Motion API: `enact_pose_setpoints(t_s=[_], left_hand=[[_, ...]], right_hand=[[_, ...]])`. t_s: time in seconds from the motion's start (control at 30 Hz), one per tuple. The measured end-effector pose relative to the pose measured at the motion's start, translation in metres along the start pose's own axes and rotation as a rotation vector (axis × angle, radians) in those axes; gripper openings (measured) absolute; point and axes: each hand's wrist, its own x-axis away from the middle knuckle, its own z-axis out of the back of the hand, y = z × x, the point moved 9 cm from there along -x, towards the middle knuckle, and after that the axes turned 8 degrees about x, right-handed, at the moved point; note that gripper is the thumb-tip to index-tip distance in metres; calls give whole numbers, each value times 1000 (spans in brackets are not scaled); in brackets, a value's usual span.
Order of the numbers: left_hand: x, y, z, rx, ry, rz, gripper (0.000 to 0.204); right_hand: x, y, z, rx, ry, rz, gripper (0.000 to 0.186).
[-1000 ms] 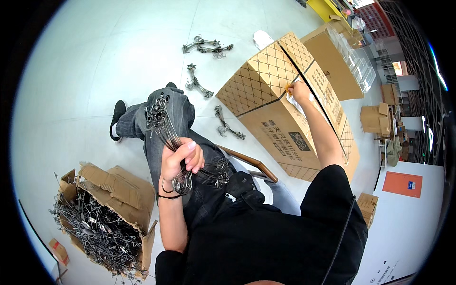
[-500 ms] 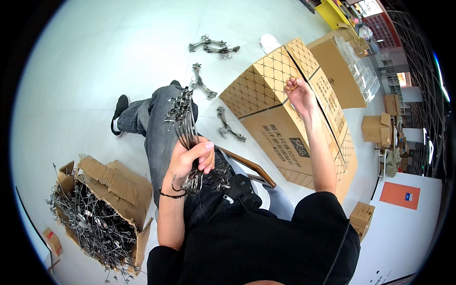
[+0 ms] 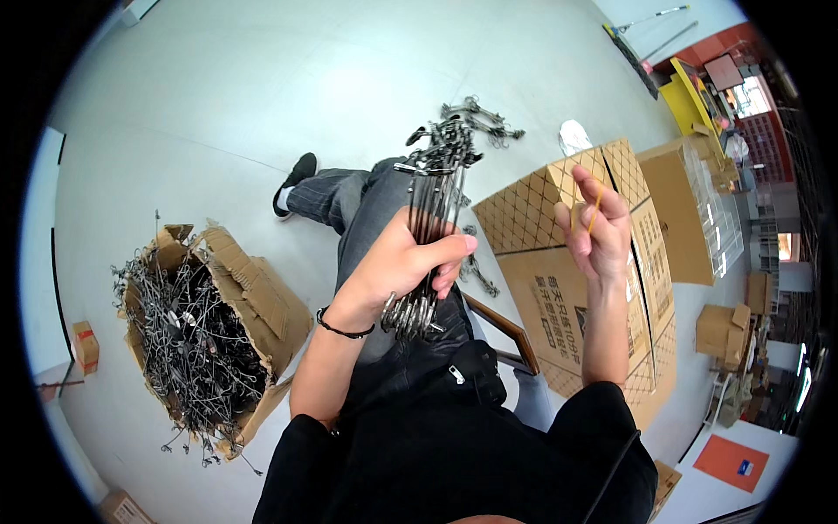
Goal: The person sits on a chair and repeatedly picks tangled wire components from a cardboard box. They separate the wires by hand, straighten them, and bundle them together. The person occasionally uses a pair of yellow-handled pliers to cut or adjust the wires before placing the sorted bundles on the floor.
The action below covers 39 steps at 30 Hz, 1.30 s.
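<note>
My left hand (image 3: 419, 262) grips a bundle of dark metal wire hooks (image 3: 436, 183) over my lap, their tangled ends poking out above and below the fist. My right hand (image 3: 601, 223) is raised to the right of the bundle, with a thin yellow rubber band (image 3: 596, 208) looped around its bent, separated fingers. Behind this hand is a large patterned cardboard carton (image 3: 532, 288). More hook bundles (image 3: 489, 122) lie on the floor beyond my knee, partly hidden by the bundle in my left hand.
A torn cardboard box (image 3: 262, 297) heaped with tangled wire hooks sits at my left. Another carton (image 3: 663, 192) with clear plastic on it stands behind the patterned one. A wooden chair arm (image 3: 506, 327) is beside me. A yellow unit (image 3: 694, 96) and brooms (image 3: 637, 52) are farther back.
My right hand has come away from the carton with the band and moved nearer my left hand. My left hand has lifted the bundle up and rightward. The view has shifted.
</note>
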Motion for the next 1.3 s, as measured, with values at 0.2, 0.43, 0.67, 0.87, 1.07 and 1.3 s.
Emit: enact_pose_setpoints(t_s=[0.2, 0.43, 0.67, 0.87, 1.07, 1.3], left_hand=[[8, 35, -10, -165, 32, -9, 36], [-1, 56, 2, -550, 171, -17, 36], [-3, 54, 3, -858, 132, 98, 28], [14, 48, 11, -826, 90, 185, 29], [12, 41, 15, -770, 69, 201, 30], [4, 37, 24, -812, 70, 198, 31]], right_hand=[[-32, -72, -95, 1261, -49, 392, 65], [-37, -71, -198, 2086, -347, 617, 76], [-50, -42, -200, 2450, -508, 708, 49], [-53, -37, -191, 2289, -709, 551, 68], [-59, -35, -187, 2240, -706, 388, 82], [-54, -34, -196, 2300, -676, 465, 86]])
